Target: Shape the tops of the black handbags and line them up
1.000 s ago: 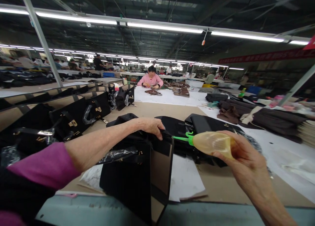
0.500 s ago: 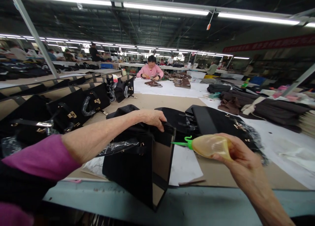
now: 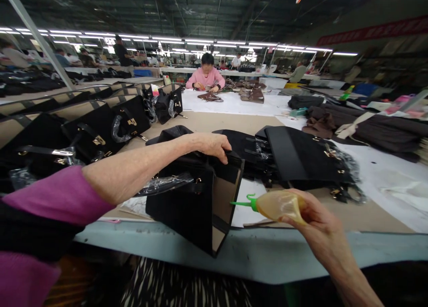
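A black handbag [image 3: 180,213] lies tilted at the table's front edge, its beige-lined opening facing right. My left hand [image 3: 216,145] grips the bag's upper edge, the thumb on the outside near the corner. In my right hand [image 3: 312,213] is a yellowish squeeze glue bottle [image 3: 276,206], held level. Its thin green nozzle points left, and the tip is at the right-hand edge of the bag's opening; whether it touches cannot be made out. A plastic-wrapped handle [image 3: 167,184] hangs on the bag's near side.
Rows of black handbags [image 3: 130,117] stand at the left. More black bags [image 3: 301,157] lie flat behind the bottle. Dark folded fabric [image 3: 377,124] is piled at the right. Across the table a co-worker in a pink top [image 3: 207,78] handles brown pieces. The table's pale edge [image 3: 267,253] runs in front.
The camera view has tipped downward. The bottle's nozzle has moved lower along the opening's edge, while my left hand keeps its hold on the bag.
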### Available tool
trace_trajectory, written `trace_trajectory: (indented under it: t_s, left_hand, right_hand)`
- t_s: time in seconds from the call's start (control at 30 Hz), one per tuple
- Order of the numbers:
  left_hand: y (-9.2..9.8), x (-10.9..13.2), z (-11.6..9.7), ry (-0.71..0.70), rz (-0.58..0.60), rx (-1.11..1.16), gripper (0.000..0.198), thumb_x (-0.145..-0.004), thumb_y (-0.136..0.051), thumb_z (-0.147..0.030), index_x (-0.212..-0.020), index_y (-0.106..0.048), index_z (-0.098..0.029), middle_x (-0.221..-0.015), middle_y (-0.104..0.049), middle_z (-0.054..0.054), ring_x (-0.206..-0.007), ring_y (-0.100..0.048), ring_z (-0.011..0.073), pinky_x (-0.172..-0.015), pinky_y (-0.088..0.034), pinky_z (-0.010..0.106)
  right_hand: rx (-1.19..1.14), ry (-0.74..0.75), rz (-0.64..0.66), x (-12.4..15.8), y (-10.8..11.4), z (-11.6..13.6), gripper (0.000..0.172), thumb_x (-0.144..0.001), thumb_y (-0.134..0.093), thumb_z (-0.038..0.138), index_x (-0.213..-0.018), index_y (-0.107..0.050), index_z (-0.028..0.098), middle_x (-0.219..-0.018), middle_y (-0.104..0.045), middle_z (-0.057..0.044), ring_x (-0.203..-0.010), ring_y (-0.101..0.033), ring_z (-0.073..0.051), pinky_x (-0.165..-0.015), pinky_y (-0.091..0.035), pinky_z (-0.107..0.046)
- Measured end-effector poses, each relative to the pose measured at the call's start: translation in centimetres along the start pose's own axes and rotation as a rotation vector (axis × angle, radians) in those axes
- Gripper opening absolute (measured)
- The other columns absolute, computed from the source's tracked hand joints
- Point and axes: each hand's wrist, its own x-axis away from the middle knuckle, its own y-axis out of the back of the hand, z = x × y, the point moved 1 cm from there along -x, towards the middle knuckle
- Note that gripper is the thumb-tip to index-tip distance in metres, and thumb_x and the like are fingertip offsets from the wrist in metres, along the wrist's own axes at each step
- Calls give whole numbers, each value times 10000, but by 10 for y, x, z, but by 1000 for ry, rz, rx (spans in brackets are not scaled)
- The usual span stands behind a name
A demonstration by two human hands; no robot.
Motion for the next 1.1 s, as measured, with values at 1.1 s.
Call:
trace_trajectory:
  t_s: [1.1]
  left_hand:
    - [-43,95,-39,277,-274,-626,143,-783,-438,-175,-865,-555,-177,-819,-575,42,-751,-533,165,-637,-381,255]
  right_hand:
    - [-603,-330,9,-6,-67,-56,453,-647,-684,323,-1037,-481,217,-979,-597,-37,-887,-583,-232,-769,-504,-419]
